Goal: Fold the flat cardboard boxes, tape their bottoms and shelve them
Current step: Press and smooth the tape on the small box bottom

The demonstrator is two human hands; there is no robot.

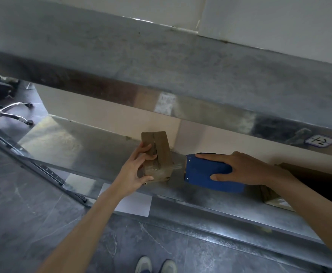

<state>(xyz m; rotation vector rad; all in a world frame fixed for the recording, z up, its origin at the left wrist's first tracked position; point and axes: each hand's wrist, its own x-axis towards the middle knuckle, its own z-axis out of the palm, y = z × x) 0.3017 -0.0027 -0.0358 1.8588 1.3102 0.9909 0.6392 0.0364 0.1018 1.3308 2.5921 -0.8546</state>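
My left hand [139, 170] is gripping the small cardboard box [159, 152] just left of the middle of the frame, with the fingers curled round its near corner and the thumb pressing on the face. My right hand [245, 168], to the right of centre, is clasping the blue tape dispenser [206, 174], with the fingers over its top and the thumb along its near side. A strip of clear tape [178, 174] is running taut from the mouth of the dispenser to the box, so the two are joined.

The box is sitting folded up on the lower metal shelf [102, 146], and tape is already lying glossy over its seam. I am judging that the folding is finished for this one and the taping is nearly done. The strip is not yet cut, and the box is not yet put in its final place.

At the right edge, under my right forearm, brown flat cardboard [309, 178] is lying on the same shelf, which I am taking to be boxes waiting their turn. How many there are I cannot tell.
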